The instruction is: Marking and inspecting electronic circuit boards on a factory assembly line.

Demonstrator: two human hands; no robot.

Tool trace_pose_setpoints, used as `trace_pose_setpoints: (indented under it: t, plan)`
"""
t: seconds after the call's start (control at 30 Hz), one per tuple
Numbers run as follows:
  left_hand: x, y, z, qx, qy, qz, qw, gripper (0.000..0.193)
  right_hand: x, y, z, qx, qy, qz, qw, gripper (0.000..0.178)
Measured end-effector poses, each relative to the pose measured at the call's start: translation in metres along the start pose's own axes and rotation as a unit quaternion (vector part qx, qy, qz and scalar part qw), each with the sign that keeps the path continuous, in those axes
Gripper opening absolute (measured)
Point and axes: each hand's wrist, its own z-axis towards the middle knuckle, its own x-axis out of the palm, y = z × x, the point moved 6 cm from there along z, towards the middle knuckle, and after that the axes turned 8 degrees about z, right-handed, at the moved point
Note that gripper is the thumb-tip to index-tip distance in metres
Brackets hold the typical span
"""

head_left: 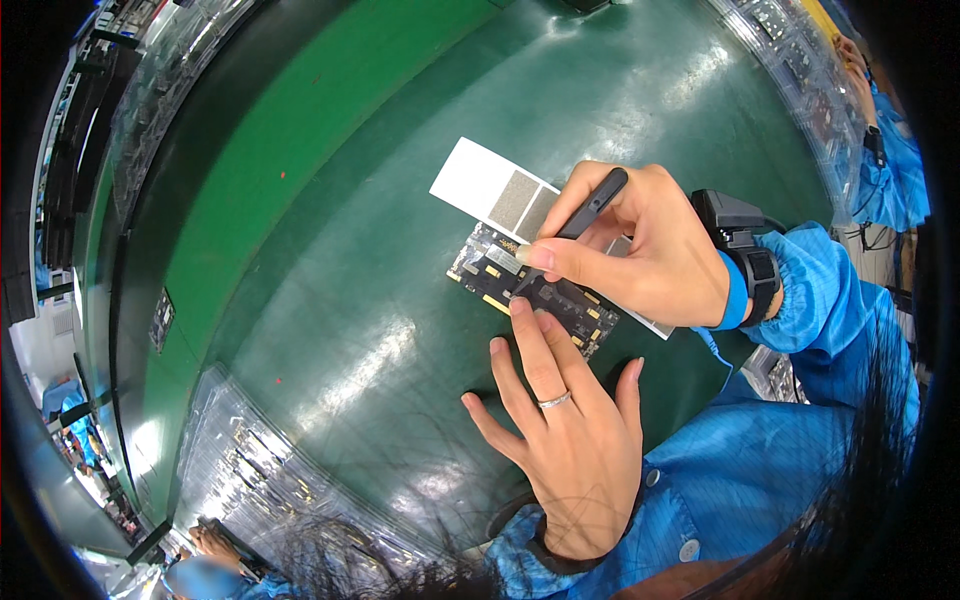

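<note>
A black circuit board (pixel 483 277) with gold and silver parts lies flat on the green mat. My right hand (pixel 650 245) pinches black tweezers (pixel 597 203) between thumb and fingers, with the narrow tip down at the middle of the board. Fingers of my left hand (pixel 575 430) are stretched out and spread; the index and middle fingertips rest at the board's near edge. Behind the board, and partly beneath my right hand, lies a white sheet (pixel 477 178) bearing grey rectangular pads (pixel 514 201). Part of the board is hidden by my hands.
Green matting (pixel 340 290) covers the table. Clear plastic trays (pixel 260 470) with small parts stand at the lower left, and more trays (pixel 800 90) at the upper right. Another small board (pixel 161 320) lies at the left. Co-workers' hands (pixel 855 75) show at the right rim and lower left.
</note>
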Motion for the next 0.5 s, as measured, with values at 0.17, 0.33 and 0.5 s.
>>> trace_pose_setpoints:
  t: [0.17, 0.33, 0.5]
  plan:
    - [-0.0034, -0.0020, 0.0022, 0.009, -0.002, 0.029, 1.000, 0.085, 0.0015, 0.0012, 0.0020, 0.001, 0.007, 0.002, 1.000, 0.015]
    - [-0.0061, -0.0016, 0.0033, 0.014, -0.006, 0.025, 1.000, 0.082, 0.0010, 0.0016, 0.0030, 0.025, 0.026, 0.055, 0.998, 0.014]
    - [0.0006, -0.0008, -0.0003, 0.003, -0.029, 0.030, 0.999, 0.075, 0.0009, 0.0034, 0.0014, 0.005, 0.031, 0.029, 0.999, 0.013]
